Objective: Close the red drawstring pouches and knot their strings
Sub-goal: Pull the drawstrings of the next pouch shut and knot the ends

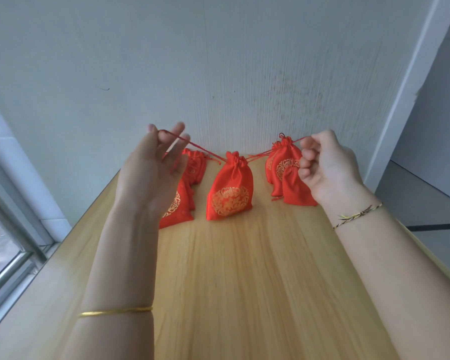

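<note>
A red pouch (230, 188) with a gold pattern stands upright in the middle of the frame on the wooden table (244, 281), its neck gathered tight; the left string (192, 145) runs taut from the neck up to the left hand (151, 172), which pinches it between thumb and fingertips, the other fingers fairly straight; the right string (270, 149) runs to the right hand (327, 165), whose curled fingers pinch its end; both hands are raised above the table, on either side of the pouch; more red pouches lie centre left (195, 165), partly hidden behind the left hand, and centre right (295, 188) against the pale wall (218, 61); a gold bangle (115, 312) circles the left forearm, a braided thread (359, 215) the right wrist; a window (5, 250) shows at lower left.
</note>
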Motion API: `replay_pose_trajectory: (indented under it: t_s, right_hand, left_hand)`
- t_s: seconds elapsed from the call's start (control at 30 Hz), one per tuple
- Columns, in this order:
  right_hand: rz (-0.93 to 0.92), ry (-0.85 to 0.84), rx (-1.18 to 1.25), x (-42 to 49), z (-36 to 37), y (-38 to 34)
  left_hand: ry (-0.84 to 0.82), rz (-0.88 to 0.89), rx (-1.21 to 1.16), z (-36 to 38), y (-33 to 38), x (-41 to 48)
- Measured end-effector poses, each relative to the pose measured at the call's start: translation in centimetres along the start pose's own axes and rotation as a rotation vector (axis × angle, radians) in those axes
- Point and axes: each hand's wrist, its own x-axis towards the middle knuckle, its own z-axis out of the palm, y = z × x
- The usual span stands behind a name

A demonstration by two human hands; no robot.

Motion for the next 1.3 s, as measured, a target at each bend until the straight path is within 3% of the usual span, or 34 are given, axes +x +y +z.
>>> replay_pose_trajectory:
  t_s: [0.17,0.47,0.57,0.7,0.9,1.1,1.23,1.3]
  right_hand:
    - [-0.214,-0.213,-0.137,-2.3,1.5,-1.4]
    - [-0.522,-0.477,-0.424,-6.3,3.0,-2.5]
    - [-0.503,-0.543,-0.406,-7.0,3.1,-2.8]
    - [-0.423,-0.472,-0.397,-6.1,2.9,-2.5]
    - [-0.271,-0.452,-0.719,-4.5,2.1,-1.6]
    - [-0.195,-0.592,-0.656,-4.6,2.1,-1.3]
    - [-0.152,-0.593,-0.458,-4.5,2.1,-1.8]
    - [-0.131,-0.687,-0.459,-4.5,1.9,-2.1]
  left_hand:
    - [-0.256,0.007,0.094,2.4,0.4,-1.3]
    - [-0.487,0.042,0.696,4.0,-0.8,-2.5]
    - [-0.497,0.067,0.738,4.3,-0.8,-2.7]
    - [-0.457,0.093,0.750,4.1,-0.8,-2.6]
    - [-0.447,0.062,0.688,4.0,-0.6,-2.6]
    - [-0.436,0.080,0.641,3.8,-0.4,-2.5]
    - [-0.374,0.048,0.526,3.7,-0.4,-2.3]
    - [-0.330,0.045,0.469,3.7,-0.4,-2.2]
